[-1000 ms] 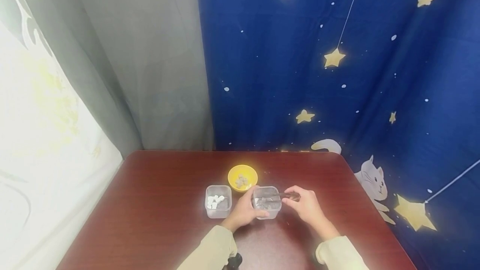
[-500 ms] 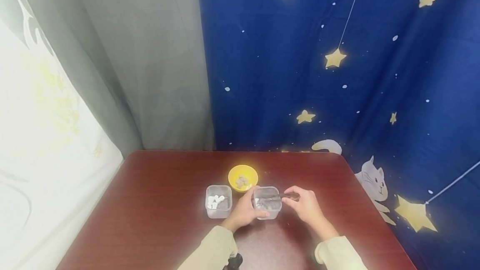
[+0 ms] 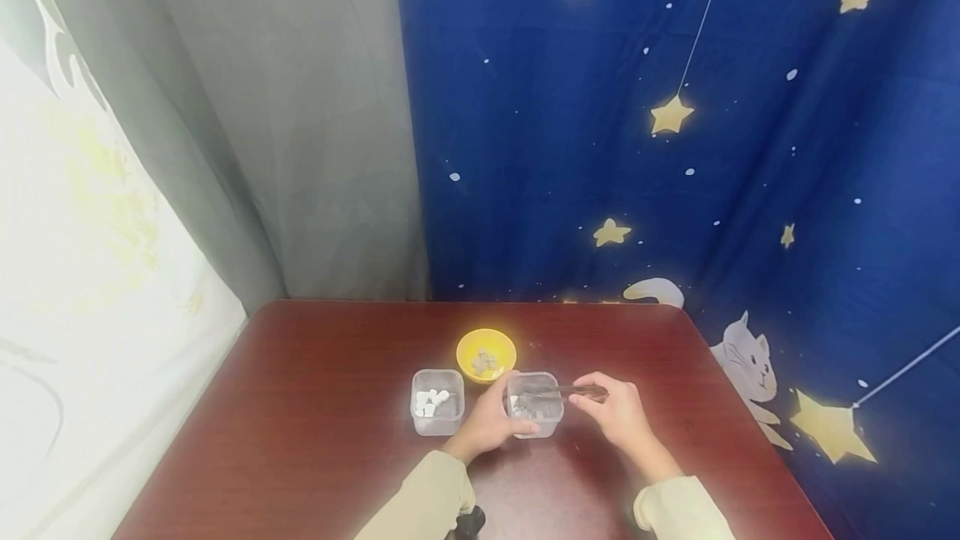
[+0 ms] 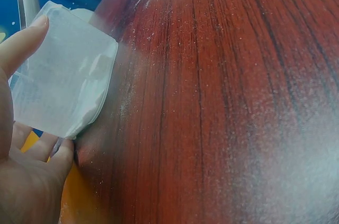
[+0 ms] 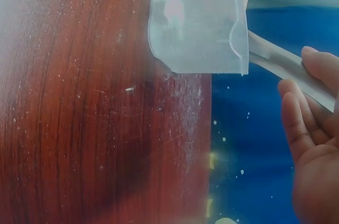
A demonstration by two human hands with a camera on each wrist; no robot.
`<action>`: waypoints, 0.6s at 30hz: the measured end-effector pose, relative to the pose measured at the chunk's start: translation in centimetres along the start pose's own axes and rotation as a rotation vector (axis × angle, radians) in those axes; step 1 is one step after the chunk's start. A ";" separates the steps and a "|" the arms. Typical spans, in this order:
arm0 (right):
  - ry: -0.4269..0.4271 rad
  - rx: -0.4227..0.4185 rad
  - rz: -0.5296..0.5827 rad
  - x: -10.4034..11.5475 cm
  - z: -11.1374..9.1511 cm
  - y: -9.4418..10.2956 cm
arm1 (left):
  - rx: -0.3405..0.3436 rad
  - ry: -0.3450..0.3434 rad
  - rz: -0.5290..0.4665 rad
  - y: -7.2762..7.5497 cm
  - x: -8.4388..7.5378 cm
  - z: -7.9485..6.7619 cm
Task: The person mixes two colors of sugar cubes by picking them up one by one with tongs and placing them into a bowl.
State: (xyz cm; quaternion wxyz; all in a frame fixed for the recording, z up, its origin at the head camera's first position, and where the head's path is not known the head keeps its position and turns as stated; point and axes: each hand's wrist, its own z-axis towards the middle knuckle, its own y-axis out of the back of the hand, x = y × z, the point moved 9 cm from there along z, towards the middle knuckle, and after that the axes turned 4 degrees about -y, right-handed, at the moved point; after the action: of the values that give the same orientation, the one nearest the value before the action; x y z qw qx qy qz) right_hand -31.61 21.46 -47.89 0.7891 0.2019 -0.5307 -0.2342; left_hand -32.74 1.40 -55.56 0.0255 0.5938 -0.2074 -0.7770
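On the red-brown desk [image 3: 322, 440], here's the left hand [image 3: 487, 419] gripping a clear plastic box [image 4: 69, 70], and just beside it the right hand [image 3: 618, 415] pinches metal tongs [image 5: 280, 64] that reach inside.
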 end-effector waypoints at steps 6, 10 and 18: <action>-0.037 -0.025 0.048 -0.5 0.0 0.7 | -0.001 -0.001 0.000 0.0 0.0 0.0; -0.047 -0.032 0.079 -0.5 -0.1 1.1 | -0.004 -0.002 -0.003 0.0 0.0 0.0; -0.088 -0.029 0.165 -0.3 -0.3 1.7 | -0.007 0.016 0.031 0.1 0.0 0.0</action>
State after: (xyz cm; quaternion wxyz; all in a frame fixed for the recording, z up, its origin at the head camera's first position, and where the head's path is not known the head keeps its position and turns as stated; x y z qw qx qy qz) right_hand -31.17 23.00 -47.21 0.7845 0.1355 -0.5763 -0.1849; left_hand -32.76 1.30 -55.57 0.0414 0.5964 -0.2136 -0.7726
